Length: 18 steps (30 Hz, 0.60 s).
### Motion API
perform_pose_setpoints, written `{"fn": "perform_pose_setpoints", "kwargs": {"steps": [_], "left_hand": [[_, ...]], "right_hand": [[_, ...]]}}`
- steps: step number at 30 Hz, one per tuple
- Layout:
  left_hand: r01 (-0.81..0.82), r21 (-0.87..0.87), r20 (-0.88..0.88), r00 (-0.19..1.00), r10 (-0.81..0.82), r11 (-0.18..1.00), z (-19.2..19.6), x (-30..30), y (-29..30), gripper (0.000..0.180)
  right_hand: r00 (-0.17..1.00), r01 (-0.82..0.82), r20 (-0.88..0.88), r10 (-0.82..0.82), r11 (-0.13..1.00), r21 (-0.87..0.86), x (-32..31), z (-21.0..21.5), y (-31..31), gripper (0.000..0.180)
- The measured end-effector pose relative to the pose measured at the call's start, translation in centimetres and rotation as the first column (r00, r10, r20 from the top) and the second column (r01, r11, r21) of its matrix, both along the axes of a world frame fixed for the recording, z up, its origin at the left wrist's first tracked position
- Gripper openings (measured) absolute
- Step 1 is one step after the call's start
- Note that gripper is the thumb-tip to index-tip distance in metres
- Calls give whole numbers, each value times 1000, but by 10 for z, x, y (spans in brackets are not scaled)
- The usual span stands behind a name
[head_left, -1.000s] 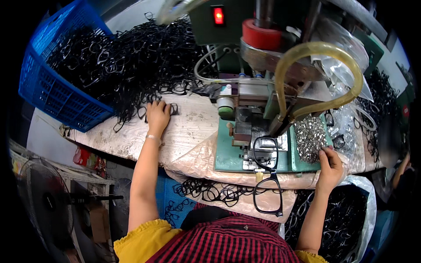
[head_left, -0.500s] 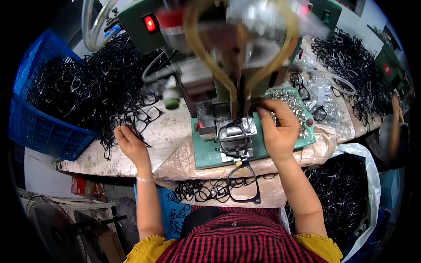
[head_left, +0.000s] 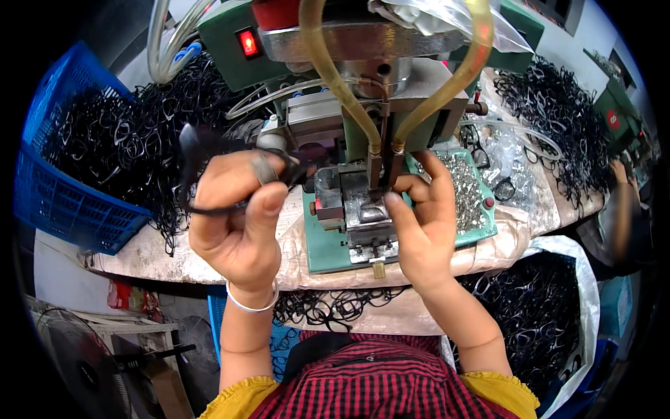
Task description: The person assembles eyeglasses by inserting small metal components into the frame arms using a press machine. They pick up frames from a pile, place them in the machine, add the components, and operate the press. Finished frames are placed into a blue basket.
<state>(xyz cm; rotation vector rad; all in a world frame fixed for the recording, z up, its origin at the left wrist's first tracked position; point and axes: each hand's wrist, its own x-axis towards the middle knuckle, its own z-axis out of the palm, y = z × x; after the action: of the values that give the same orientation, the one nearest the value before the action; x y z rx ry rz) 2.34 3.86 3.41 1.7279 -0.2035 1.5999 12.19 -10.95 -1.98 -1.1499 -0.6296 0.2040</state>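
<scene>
My left hand [head_left: 237, 216] is raised in front of the machine and grips a black eyeglass frame [head_left: 199, 171] between thumb and fingers. My right hand [head_left: 422, 220] rests at the metal jig block [head_left: 359, 206] of the green press machine [head_left: 363, 91], fingertips pinched close to the needle-like tip where two yellow hoses [head_left: 447, 91] meet. What, if anything, the right fingers pinch is too small to tell. A tray of small silver metal parts [head_left: 464, 188] lies just right of that hand.
A blue crate [head_left: 59, 202] heaped with black frames stands at the left, with more frames [head_left: 139, 133] spilling over the bench. Another heap [head_left: 551, 105] lies far right, and a white sack of frames [head_left: 537, 321] sits below the bench edge. Another person's arm [head_left: 621, 181] shows at the right rim.
My left hand has lifted off the frame pile and come toward the machine holding a black frame. My right hand has settled lower at the jig. The view has tilted closer to the machine.
</scene>
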Motion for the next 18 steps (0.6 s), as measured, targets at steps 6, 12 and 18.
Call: {"fn": "perform_pose_setpoints", "kwargs": {"steps": [6,12,18], "left_hand": [[198,377,-376,925,-46,905,-40,-29,-22,16],[277,469,-502,865,-5,838,-35,-10,-33,16],[336,415,-600,800,-23,845,-23,-16,-30,20]], "right_hand": [[744,345,668,1,855,-386,36,-4,-62,32],[494,804,857,-144,451,-388,93,-77,-91,15],[694,687,666,-273,528,-500,104,-71,-73,9]]}}
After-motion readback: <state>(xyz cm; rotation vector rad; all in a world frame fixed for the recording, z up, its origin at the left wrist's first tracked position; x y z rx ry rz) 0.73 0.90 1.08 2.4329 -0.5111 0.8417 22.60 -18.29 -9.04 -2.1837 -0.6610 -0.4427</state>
